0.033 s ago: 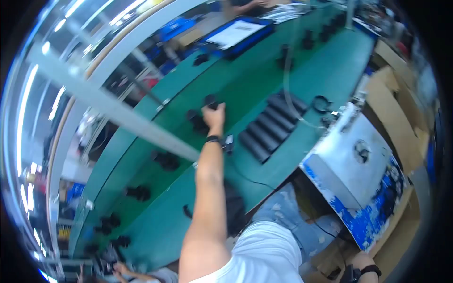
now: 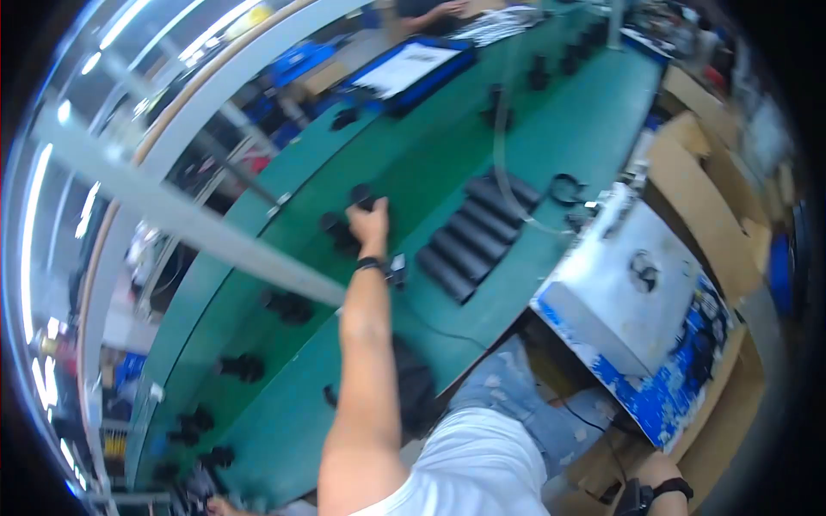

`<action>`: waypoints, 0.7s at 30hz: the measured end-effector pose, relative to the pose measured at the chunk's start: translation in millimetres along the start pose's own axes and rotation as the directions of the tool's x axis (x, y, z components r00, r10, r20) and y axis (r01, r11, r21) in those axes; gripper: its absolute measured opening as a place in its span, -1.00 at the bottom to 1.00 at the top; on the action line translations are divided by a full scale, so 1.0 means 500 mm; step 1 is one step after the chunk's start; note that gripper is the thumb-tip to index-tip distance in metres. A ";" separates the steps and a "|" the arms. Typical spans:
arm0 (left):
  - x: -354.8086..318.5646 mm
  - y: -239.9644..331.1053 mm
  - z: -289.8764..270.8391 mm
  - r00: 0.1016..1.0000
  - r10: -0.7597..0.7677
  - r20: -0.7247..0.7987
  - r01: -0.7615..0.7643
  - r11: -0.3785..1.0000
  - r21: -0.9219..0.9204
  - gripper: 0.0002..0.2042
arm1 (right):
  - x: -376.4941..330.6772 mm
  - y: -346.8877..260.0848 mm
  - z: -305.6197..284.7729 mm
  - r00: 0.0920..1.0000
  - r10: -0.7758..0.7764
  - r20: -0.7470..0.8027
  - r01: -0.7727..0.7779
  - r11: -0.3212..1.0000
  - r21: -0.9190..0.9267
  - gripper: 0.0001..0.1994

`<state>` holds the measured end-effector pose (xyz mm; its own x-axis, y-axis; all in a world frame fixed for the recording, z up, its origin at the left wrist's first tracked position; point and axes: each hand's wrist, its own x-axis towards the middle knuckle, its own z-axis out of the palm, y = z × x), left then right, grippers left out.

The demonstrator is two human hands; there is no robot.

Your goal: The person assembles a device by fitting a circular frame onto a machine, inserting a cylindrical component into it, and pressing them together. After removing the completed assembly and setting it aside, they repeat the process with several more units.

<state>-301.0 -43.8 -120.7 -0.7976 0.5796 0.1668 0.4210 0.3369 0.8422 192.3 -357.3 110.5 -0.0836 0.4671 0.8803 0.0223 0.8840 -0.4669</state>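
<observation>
My left hand reaches forward over the green conveyor belt, its fingers closed round a dark cylindrical part. Close beside it stands another dark part of similar size. Right of my left wrist, a small dark device with a light face lies on the bench edge. Low at the right, my right hand is by my leg, a black band round its wrist. A black object with a cable sits against it. The fingers of that hand are hidden, so I cannot see whether they grip it.
Several black cylinders lie side by side on the green bench. More dark parts stand along the belt. A grey post slants across the left. At right are a metal box and cardboard. Another person's hand shows far ahead.
The whole scene sits slightly further left and mostly lower as the view turns. My left hand stays closed on the dark cylindrical part. Less of the person at the lower left shows.
</observation>
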 end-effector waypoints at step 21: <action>0.032 -0.071 0.185 0.961 0.267 0.068 -0.266 0.964 -0.022 -0.25 | 0.008 -0.105 -0.069 0.987 -0.057 -0.147 0.001 0.934 -0.358 -0.71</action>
<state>-288.5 22.2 -195.3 -0.6251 0.6976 0.3502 0.6082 0.1541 0.7787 225.0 -400.9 141.4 0.0629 0.4135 0.9083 0.3770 0.8328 -0.4052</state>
